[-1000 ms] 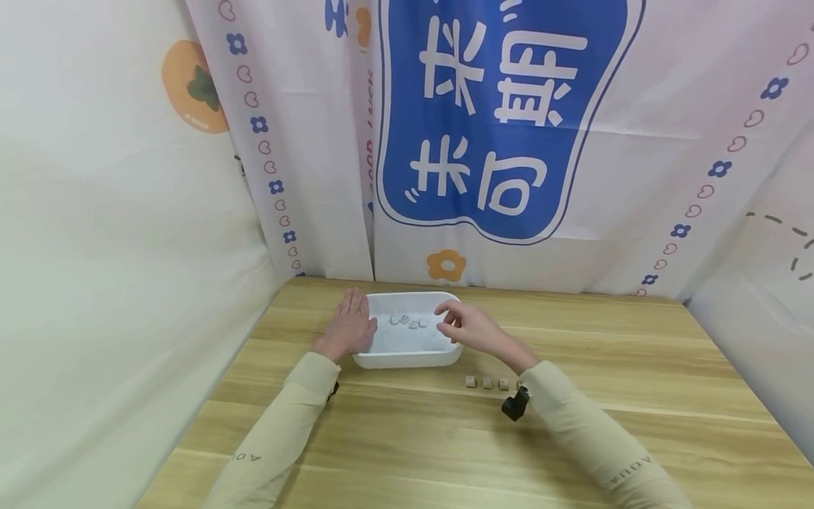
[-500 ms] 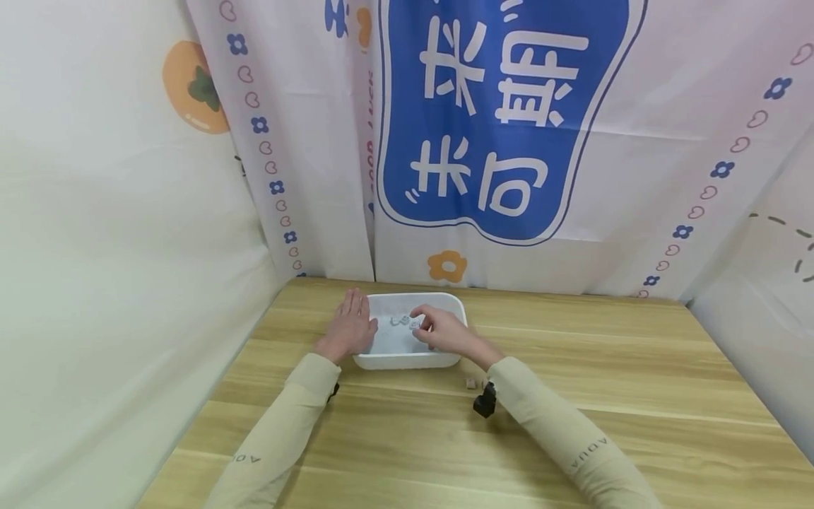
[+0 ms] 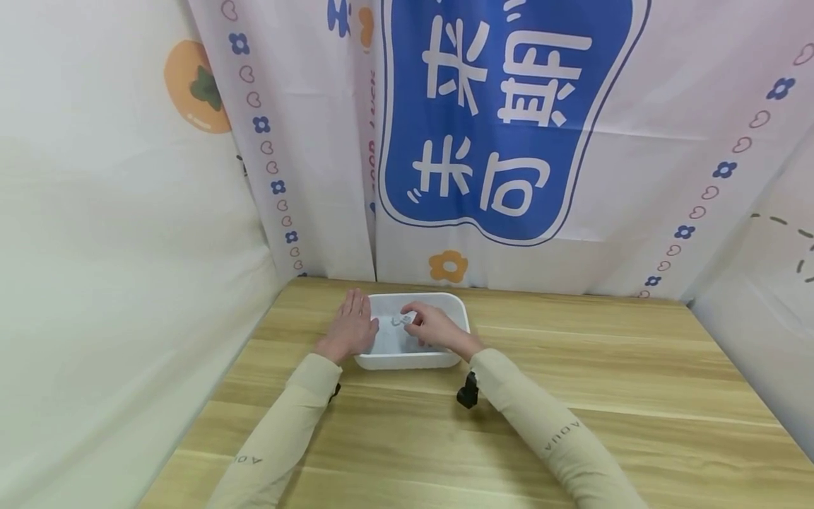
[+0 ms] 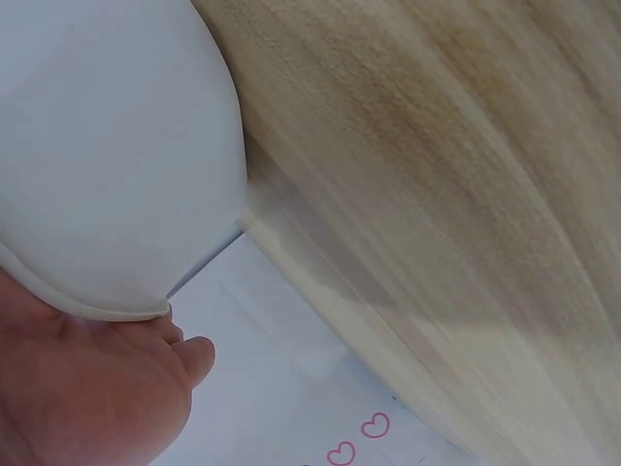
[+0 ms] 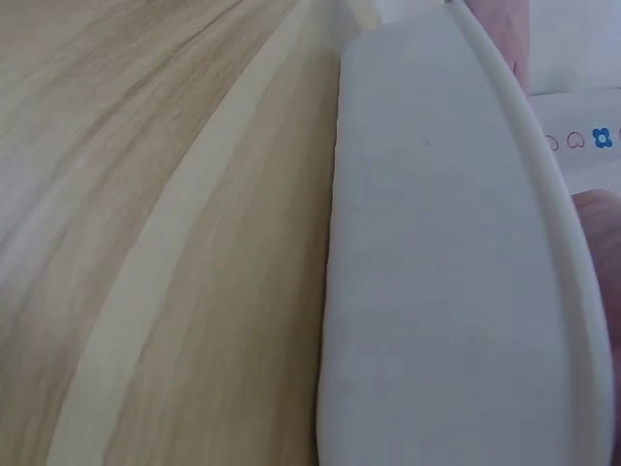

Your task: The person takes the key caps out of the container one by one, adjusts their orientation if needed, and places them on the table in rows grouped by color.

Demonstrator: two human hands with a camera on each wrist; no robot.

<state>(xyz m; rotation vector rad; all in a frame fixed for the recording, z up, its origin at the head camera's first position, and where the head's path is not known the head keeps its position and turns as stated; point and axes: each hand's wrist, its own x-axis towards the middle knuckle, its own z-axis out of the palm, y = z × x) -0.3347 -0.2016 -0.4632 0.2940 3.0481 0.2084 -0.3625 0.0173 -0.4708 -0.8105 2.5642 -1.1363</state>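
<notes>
A white oblong tub [image 3: 408, 362] stands near the table's back edge. My left hand [image 3: 348, 326] rests on its left end, fingers straight along the rim; the left wrist view shows this hand [image 4: 97, 398] under the rim of the tub wall [image 4: 116, 146]. My right hand [image 3: 434, 327] reaches inside over the right side, thumb and index finger bent with a gap between their tips. Right at those tips lie small pale pieces [image 3: 396, 322] on the tub's floor; the hand hides others. In the right wrist view the tub's side [image 5: 437, 243] covers most of the right hand [image 5: 602, 252].
The wooden table [image 3: 610, 396] extends in front and to the right. A printed cloth [image 3: 509, 261] hangs close behind the tub, and a pale cloth wall [image 3: 140, 283] borders the left. A black wrist camera [image 3: 468, 392] hangs beneath the right sleeve.
My right hand has moved left from the tub's right rim to the pieces inside. Its forearm now covers the row of small pieces on the table. The left hand has stayed put.
</notes>
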